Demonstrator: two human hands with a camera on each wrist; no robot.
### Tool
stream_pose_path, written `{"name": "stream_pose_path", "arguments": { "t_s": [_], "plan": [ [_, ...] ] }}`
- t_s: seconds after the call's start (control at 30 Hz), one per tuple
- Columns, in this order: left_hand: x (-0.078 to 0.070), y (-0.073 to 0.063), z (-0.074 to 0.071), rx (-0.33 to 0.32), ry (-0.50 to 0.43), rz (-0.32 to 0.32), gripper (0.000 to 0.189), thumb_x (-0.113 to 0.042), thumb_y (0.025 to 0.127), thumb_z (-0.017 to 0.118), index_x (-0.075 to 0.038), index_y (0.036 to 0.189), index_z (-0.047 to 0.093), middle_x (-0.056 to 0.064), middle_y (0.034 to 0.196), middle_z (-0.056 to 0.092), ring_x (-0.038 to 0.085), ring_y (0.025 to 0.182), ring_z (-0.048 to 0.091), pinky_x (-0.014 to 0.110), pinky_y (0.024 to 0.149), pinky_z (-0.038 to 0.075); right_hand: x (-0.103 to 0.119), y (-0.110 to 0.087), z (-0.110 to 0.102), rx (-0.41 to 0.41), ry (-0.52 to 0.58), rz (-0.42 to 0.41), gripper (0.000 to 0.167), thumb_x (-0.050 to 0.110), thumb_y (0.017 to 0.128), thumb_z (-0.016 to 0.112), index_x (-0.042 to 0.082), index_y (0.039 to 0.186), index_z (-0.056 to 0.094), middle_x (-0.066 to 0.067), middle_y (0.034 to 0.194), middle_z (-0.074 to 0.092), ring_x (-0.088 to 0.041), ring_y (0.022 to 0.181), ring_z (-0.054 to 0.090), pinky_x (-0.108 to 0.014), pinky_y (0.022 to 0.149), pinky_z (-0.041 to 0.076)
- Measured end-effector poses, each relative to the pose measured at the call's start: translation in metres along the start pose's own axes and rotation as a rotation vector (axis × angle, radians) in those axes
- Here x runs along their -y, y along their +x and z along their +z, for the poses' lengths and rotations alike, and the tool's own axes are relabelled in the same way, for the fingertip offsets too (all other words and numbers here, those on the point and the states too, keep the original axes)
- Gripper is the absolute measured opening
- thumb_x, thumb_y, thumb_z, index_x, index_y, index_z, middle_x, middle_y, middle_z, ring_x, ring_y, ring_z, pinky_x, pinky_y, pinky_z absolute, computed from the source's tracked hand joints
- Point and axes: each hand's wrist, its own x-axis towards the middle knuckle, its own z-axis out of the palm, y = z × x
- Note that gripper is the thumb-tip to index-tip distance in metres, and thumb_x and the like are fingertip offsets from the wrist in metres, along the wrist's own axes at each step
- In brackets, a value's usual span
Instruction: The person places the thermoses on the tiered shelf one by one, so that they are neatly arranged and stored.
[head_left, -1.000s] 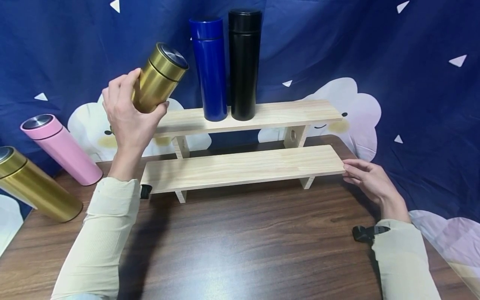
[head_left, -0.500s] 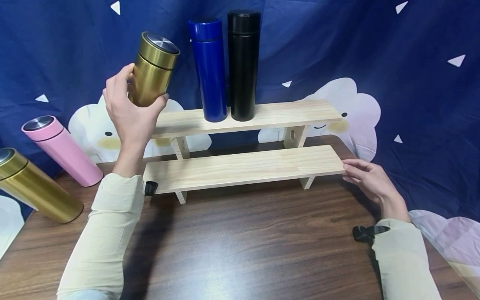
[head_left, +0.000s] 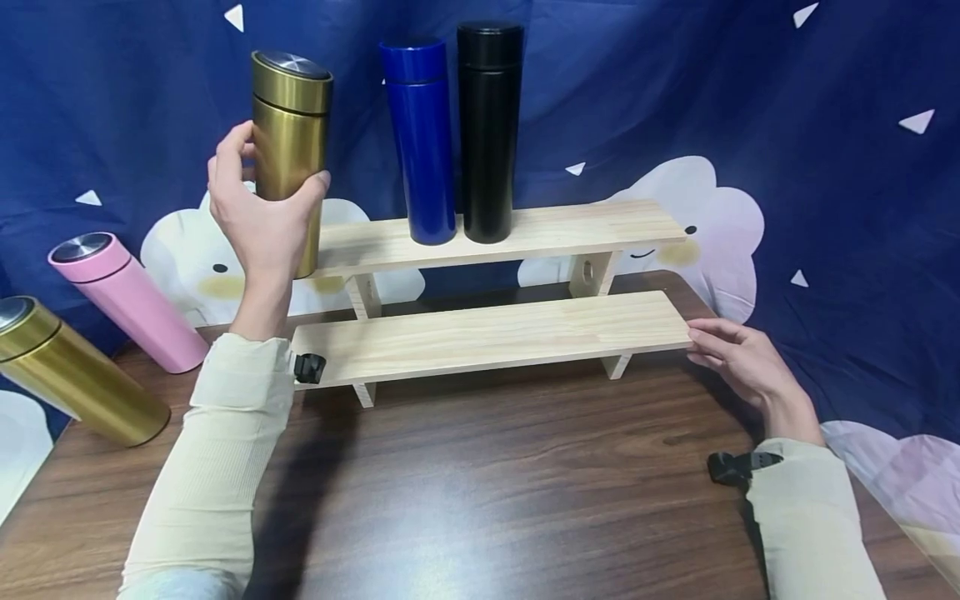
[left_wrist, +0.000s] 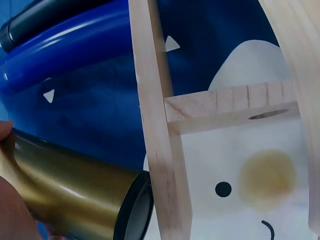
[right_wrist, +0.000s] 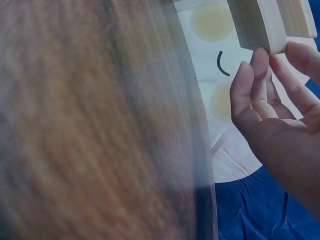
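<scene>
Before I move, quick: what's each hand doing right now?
Left hand: holding a gold bottle.
Right hand: pinching the right end of the lower shelf.

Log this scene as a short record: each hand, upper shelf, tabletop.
Left hand: holds gold metal cylindrical flask, cap up, at the left end of the pale wooden upper shelf; base contact unclear
Right hand: fingers holding the right end of the pale wooden lower shelf
Upper shelf: glossy blue cylindrical flask and black cylindrical flask, upright side by side
Tabletop: brown wood grain; pink cylindrical flask and second gold cylindrical flask at left
</scene>
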Motion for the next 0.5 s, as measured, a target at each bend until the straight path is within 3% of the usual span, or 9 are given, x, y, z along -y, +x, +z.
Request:
{"name": "stream_pose_path", "arguments": {
  "t_s": [0.27,0.5],
  "plan": [
    [-0.0005,0.0041,0.0055,-0.014,-0.094,-0.102,0.066,-0.024,0.066,0.090,-0.025,0.127,0.065,-0.009,0.110,0.061,0.009,0.092,0.054,0.026,0.087,0.038,-0.0005,-0.0010,-0.0001,0.005,-0.005,0.006,0.019,-0.005,0.097,0.061,0.008,0.103,0.075,-0.002,0.095,0.074,-0.012,0.084,0.070,-0.025,0.080,0.057],
    [-0.0055,0.0052,0.0101,0.000,-0.155,-0.174,0.065,-0.019,0.068,0.090,-0.024,0.127,0.063,-0.005,0.114,0.061,0.013,0.095,0.057,0.027,0.086,0.041,0.0000,-0.0006,0.0007,0.008,-0.006,-0.003,0.020,-0.005,0.097,0.061,0.008,0.103,0.075,-0.003,0.095,0.074,-0.012,0.084,0.070,-0.025,0.080,0.057]
  ]
}}
